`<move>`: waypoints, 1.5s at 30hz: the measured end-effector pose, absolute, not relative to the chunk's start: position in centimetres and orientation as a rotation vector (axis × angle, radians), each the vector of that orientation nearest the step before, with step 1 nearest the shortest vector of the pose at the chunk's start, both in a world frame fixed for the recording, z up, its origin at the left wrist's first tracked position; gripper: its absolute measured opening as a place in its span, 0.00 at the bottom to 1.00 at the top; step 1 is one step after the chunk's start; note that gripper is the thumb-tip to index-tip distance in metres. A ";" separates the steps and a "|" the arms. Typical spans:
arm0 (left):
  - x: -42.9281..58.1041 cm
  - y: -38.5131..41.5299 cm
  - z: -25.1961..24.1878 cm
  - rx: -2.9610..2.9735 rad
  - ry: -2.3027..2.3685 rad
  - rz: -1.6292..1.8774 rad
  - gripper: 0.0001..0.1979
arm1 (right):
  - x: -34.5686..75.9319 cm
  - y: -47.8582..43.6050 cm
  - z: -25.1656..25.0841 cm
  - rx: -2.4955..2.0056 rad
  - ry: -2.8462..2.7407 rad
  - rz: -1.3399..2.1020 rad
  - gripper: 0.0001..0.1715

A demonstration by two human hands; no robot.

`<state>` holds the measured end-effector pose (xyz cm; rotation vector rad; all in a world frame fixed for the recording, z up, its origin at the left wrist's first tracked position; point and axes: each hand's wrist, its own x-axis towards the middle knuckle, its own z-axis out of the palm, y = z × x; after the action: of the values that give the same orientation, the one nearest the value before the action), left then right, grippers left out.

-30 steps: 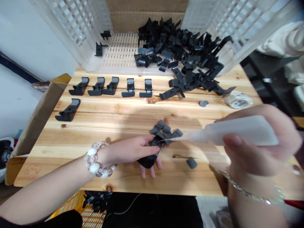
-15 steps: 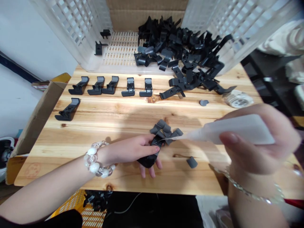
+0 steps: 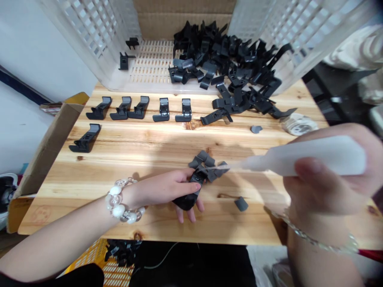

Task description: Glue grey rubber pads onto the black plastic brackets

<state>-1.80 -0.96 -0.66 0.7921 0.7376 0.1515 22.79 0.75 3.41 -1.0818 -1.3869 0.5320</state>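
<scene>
My left hand [image 3: 176, 187] is closed round a black plastic clip [image 3: 189, 199], low over the near middle of the wooden table. In my right hand [image 3: 332, 179] is a white squeeze bottle [image 3: 320, 155] with a long thin nozzle, lying sideways and pointing left. The nozzle tip is at the upper end of the clip; whether it touches cannot be made out. Several small grey pads [image 3: 206, 159] lie in a cluster just beyond the clip. A single grey pad [image 3: 241, 204] rests to the right, nearer me.
Several clips with grey pads [image 3: 139, 107] stand in rows at the left of the table [image 3: 125, 159]. A white plastic crate [image 3: 113, 79] at the back holds a heap of black clips [image 3: 215, 52], some spilling onto the table. A tape roll [image 3: 299, 124] lies at right.
My right hand has moved slightly right and up with the bottle, and the nozzle tip has shifted up along the clip. My left hand stays still.
</scene>
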 end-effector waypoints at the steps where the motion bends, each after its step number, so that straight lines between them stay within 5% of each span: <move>1: -1.9 -1.0 -0.6 0.798 0.745 0.180 0.21 | 22.7 1.0 3.4 -1.014 -1.322 0.534 0.16; 7: -2.2 -1.0 0.6 0.899 0.801 0.414 0.11 | 21.9 1.6 3.3 -0.789 -1.154 1.121 0.10; 17: -1.9 -1.3 0.2 1.040 0.884 0.585 0.17 | 18.3 0.2 1.1 -1.067 -1.094 1.873 0.20; 28: -1.5 -1.3 0.1 0.929 0.817 0.536 0.18 | 17.6 -0.3 0.6 -1.111 -1.835 1.123 0.02; 45: -1.3 -1.6 -0.2 0.971 0.826 0.393 0.11 | 18.1 0.0 0.7 -1.301 -1.812 1.151 0.03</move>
<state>-1.32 -1.56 -0.24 0.9706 0.8259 0.3931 18.13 -0.02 0.74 -1.3014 -1.8122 1.1507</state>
